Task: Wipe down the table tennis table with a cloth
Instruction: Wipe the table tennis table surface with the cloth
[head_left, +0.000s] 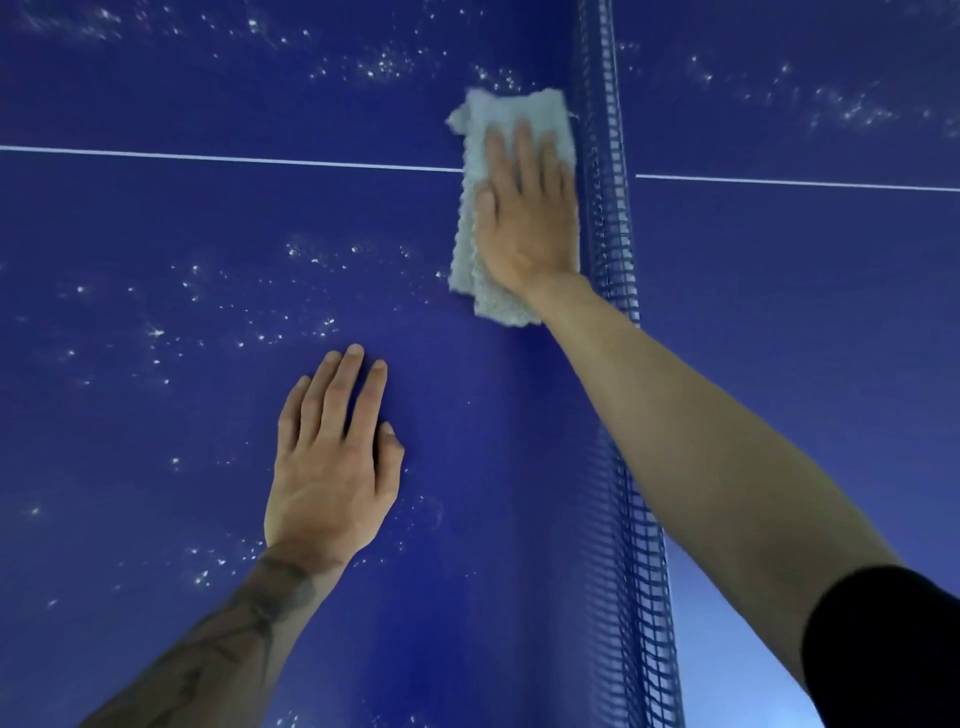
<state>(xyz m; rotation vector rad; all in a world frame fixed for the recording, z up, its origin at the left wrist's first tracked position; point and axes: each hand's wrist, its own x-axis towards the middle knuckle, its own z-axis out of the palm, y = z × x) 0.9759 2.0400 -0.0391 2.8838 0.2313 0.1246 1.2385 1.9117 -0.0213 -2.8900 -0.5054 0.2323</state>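
Beside the net (610, 208), right hand (527, 218) lies flat on the folded cloth (511, 111). Fingers (524, 150) are straight, pressing rather than gripping; palm load probably keeps the cloth spread for the wipe. Cloth edge sits just against the net, over the white line (234, 158). Left hand (332, 467), nearer and further from the net, rests with fingers released on the surface (156, 218), likely bracing the reach. White specks (311, 254) left of the net are not yet wiped.

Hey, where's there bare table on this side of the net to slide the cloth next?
A bare strip of table runs between the left hand and the net, below the cloth. Left of the cloth, along the white line, is open too. It is tight where the right hand presses the cloth right beside the net.
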